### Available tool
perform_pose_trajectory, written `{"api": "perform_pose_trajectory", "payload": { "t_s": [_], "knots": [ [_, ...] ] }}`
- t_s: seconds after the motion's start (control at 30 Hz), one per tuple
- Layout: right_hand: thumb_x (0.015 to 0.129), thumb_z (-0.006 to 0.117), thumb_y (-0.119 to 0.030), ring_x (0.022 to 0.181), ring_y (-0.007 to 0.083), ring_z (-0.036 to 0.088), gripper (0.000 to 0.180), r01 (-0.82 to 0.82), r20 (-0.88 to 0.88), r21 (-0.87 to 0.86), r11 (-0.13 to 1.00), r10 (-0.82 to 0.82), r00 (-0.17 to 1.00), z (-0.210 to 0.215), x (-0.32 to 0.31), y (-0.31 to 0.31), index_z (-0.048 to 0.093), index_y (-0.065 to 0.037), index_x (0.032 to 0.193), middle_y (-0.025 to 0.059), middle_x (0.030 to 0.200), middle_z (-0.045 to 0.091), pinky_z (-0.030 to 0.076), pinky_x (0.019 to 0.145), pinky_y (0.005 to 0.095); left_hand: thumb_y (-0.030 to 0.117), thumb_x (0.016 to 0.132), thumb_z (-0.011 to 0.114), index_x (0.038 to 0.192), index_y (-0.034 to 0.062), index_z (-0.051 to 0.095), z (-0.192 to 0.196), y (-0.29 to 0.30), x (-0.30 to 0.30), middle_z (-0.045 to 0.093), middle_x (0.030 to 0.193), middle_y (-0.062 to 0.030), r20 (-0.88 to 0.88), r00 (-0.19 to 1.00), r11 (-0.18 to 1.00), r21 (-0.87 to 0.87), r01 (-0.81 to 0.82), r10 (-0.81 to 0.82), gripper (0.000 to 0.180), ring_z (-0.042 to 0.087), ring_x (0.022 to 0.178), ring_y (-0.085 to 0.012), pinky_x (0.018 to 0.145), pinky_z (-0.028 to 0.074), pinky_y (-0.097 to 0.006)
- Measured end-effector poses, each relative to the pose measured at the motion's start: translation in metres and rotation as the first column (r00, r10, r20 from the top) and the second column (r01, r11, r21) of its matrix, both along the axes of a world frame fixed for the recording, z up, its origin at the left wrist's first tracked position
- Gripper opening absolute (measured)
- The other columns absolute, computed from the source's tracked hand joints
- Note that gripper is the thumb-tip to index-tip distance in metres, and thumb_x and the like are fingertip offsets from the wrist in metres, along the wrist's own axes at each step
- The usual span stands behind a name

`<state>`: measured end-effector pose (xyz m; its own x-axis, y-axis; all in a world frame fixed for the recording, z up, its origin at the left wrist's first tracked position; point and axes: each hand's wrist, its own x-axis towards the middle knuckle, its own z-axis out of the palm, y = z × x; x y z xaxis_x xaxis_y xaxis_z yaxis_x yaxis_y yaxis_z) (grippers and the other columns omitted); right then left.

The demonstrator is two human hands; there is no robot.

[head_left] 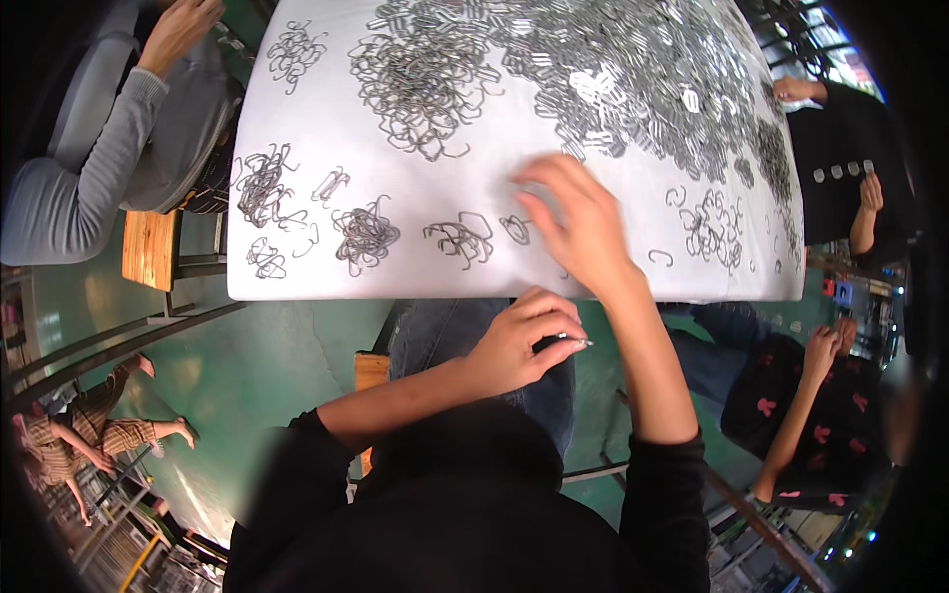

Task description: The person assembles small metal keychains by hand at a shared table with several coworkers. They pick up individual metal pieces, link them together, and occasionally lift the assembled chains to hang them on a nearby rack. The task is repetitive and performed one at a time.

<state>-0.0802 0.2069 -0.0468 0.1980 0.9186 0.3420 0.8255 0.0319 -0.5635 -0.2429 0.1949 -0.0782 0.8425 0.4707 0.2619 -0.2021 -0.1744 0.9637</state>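
My left hand (524,344) is closed just off the table's near edge, over my lap. A small shiny metal piece (583,343) pokes out between its thumb and fingers; its full shape is hidden. Above the white tabletop (593,272), my right hand (578,222) is slightly blurred. Its thumb and forefinger are apart, with nothing visible between them. Nearest to it lies a small cluster of bent wire pieces (514,229). Further left sit another wire cluster (461,239) and a denser tangle (367,235).
A big heap of flat metal buckles (652,89) covers the far right, beside a heap of wire hooks (420,84). More hooks (714,229) lie right of my forearm. Other people sit around: a grey sleeve (119,158) left, a black sleeve (858,168) and a patterned top (811,425) right.
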Motion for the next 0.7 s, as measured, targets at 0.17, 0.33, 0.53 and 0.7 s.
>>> {"api": "perform_pose_trajectory", "payload": {
  "t_s": [0.17,0.33,0.53,0.7],
  "knots": [
    [0.084,0.064,-0.029,0.127,0.0285,0.041,0.034,-0.198,0.24,-0.153,0.968,0.231,0.943,-0.04,-0.018,0.103,0.062,-0.018,0.115,0.0069,0.133,0.049,0.032,0.103,0.0527,0.003,0.076,0.071,0.089,0.0056,0.068,-0.002,0.008,-0.005,0.059,0.096,-0.0042,-0.033,0.999,0.999,0.027,0.02,-0.019,0.013,0.056,0.092,-0.0193,0.074,0.049,-0.03],
    [0.085,0.061,-0.039,0.137,0.0285,0.028,0.04,-0.167,0.36,-0.371,0.913,0.307,0.881,-0.035,0.035,0.081,0.059,-0.025,0.123,0.0072,0.143,0.039,0.018,0.109,0.061,0.004,0.075,0.071,0.088,0.0062,0.067,-0.003,0.017,-0.007,0.059,0.094,-0.0037,-0.029,0.999,1.0,-0.002,0.017,-0.017,0.014,0.057,0.087,-0.0197,0.071,0.049,-0.03],
    [0.081,0.067,-0.013,0.101,0.0284,0.059,0.026,-0.103,0.191,-0.144,0.984,0.13,0.973,-0.02,0.069,0.065,0.066,-0.011,0.107,0.0101,0.113,0.06,0.047,0.085,0.0376,0.003,0.074,0.073,0.087,0.0065,0.067,-0.006,0.017,-0.007,0.06,0.091,-0.0033,0.006,1.0,1.0,0.013,0.027,-0.028,0.015,0.056,0.081,-0.0197,0.068,0.048,-0.03],
    [0.076,0.07,-0.008,0.077,0.0246,0.065,0.02,0.021,0.153,-0.247,0.969,0.017,0.988,-0.032,0.044,0.09,0.066,-0.006,0.095,0.0085,0.087,0.065,0.051,0.07,0.0339,0.002,0.073,0.073,0.086,0.0064,0.067,-0.003,0.011,-0.006,0.06,0.091,-0.0036,0.007,0.999,0.999,0.008,0.038,-0.038,0.015,0.057,0.082,-0.0201,0.068,0.048,-0.03]
  ]
}}
